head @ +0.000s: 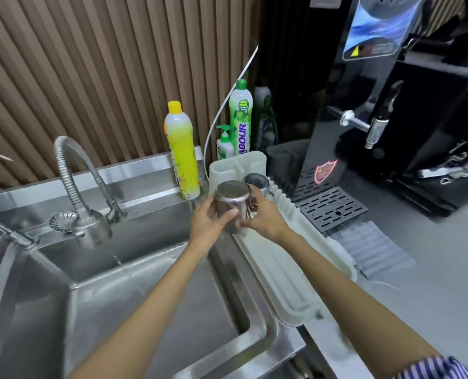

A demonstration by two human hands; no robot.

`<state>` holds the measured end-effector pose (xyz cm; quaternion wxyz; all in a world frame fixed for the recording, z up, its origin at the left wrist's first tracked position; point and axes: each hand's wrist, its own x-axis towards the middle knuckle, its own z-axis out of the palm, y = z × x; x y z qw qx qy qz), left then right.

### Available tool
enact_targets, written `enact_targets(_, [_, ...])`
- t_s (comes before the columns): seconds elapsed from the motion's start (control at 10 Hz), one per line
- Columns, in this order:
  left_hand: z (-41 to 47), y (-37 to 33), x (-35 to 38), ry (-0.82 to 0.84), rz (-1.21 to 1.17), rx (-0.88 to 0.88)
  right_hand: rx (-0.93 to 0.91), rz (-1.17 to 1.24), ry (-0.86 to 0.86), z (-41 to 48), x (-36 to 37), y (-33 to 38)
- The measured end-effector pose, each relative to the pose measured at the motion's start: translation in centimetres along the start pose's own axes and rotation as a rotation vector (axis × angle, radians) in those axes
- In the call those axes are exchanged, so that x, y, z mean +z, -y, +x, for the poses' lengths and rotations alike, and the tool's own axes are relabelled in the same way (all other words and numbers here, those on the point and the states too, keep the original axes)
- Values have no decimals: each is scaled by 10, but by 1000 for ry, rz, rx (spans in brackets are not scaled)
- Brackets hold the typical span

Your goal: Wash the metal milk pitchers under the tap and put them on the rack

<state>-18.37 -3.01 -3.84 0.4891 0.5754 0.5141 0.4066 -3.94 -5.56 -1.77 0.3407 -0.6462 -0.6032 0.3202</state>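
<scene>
A metal milk pitcher [232,199] is turned upside down, its base facing up, over the far end of the white drying rack [282,274]. My left hand [209,224] grips its left side, thumb across the front. My right hand [262,217] holds its right side, near the handle. Whether its rim touches the rack is hidden by my hands. A second metal pitcher [256,181] stands inverted on the rack just behind it. The flexible tap [75,181] hangs over the steel sink [134,296] to the left; no water stream shows.
A yellow detergent bottle [182,151], a green one [240,116] and a small pump bottle [224,144] stand behind the rack, beside a white utensil holder [238,166]. A black hot-water dispenser [369,91] with a drip tray [331,207] fills the right counter.
</scene>
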Motion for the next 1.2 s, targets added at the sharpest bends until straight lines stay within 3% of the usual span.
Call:
enact_targets(0.3, [30, 5, 95, 97, -17, -22, 133, -150, -80, 16, -56, -69])
enact_targets(0.7, [38, 30, 111, 146, 71, -2, 213, -40, -98, 20, -44, -108])
enact_targets(0.9, [35, 38, 109, 221, 246, 34, 230, -20, -84, 13, -39, -107])
enact_targets(1.0, [33, 33, 103, 247, 219, -14, 229, 29, -61, 16, -37, -112])
enact_targets(1.1, [32, 32, 91, 201, 5, -98, 262, 46, -62, 22, -35, -111])
enact_targets(1.2, [30, 29, 68, 82, -168, -139, 203, -106, -220, 24, -33, -97])
